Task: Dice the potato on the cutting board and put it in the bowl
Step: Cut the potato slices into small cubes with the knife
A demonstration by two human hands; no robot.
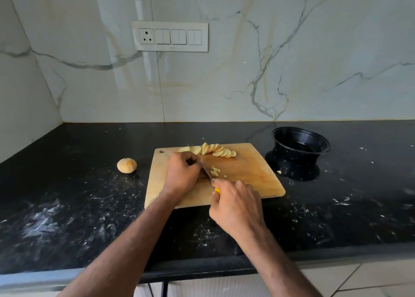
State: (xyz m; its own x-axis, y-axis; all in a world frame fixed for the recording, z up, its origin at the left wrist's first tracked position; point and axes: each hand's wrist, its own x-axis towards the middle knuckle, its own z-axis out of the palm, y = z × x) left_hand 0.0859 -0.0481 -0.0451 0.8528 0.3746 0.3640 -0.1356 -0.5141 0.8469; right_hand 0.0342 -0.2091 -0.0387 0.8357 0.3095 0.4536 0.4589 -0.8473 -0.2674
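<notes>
— On the wooden cutting board [247,173], what is hard to make out?

— What the left hand [183,173] covers. Its fingers are curled down onto the board, but whatever lies under them is hidden, so I cannot tell whether they pinch a piece. The knife [207,175] is mostly concealed too: only a short dark stretch of blade shows between the hands, plus a bit of yellow handle at the right hand [235,209], whose fingers wrap round it.

— And the potato?

— Cut. A fanned row of potato slices [212,150] lies along the far edge of the board. A few small cut pieces [215,171] sit just right of the blade, near the middle.

— Anything in the bowl?

— The black bowl [301,144] stands on the counter to the right of the board, well apart from the hands. Its inside is dark; I cannot see any contents.

— What else is around?

— A round potato end [126,165] on the black counter [67,207], left of the board. White specks and smears mark the counter. A switch plate [169,36] is on the marble wall behind. Both forearms run off the near edge.
</notes>
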